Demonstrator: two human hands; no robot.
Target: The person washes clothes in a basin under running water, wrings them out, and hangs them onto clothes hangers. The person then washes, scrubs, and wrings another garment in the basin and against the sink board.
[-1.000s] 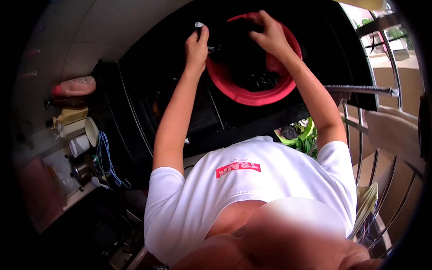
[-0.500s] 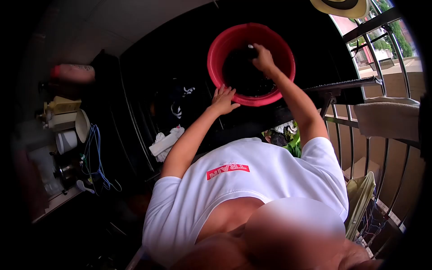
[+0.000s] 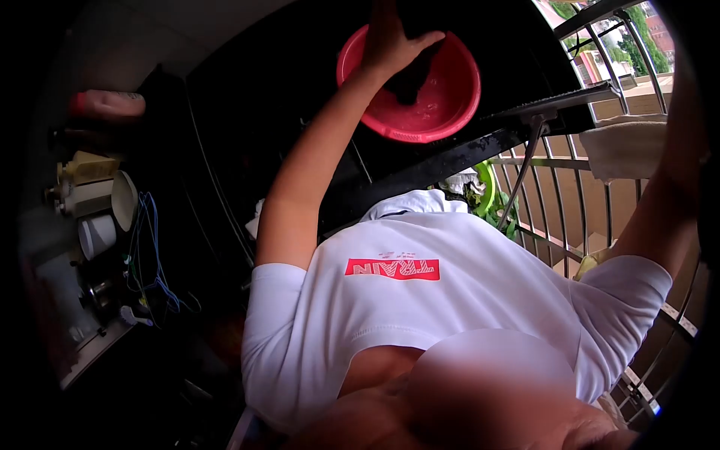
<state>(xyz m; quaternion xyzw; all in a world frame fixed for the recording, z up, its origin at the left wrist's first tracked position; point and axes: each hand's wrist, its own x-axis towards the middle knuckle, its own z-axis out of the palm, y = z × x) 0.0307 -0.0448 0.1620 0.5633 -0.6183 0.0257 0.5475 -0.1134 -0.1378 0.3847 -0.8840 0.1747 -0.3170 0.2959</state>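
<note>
The red basin (image 3: 450, 112) stands on the dark counter, with a dark, wet-looking bundle (image 3: 409, 86) inside it. My left hand (image 3: 390, 45) is over the basin's upper left part, thumb stretched out to the right and apart from the fingers, which run up into shadow at the top edge. Whether it touches the bundle cannot be made out. On the right, my right arm (image 3: 660, 210) is raised and my right hand lies beyond the view.
Bottles (image 3: 112, 105), a white cup (image 3: 97, 236) and blue cords (image 3: 154, 247) are on the left. A metal railing (image 3: 559, 202) with a pale cloth (image 3: 622, 148) runs along the right. A green container (image 3: 487, 191) with leaves sits below the counter edge.
My left hand has moved from the basin's near rim up over its far left side. My right hand has left the basin, its arm swinging out to the right.
</note>
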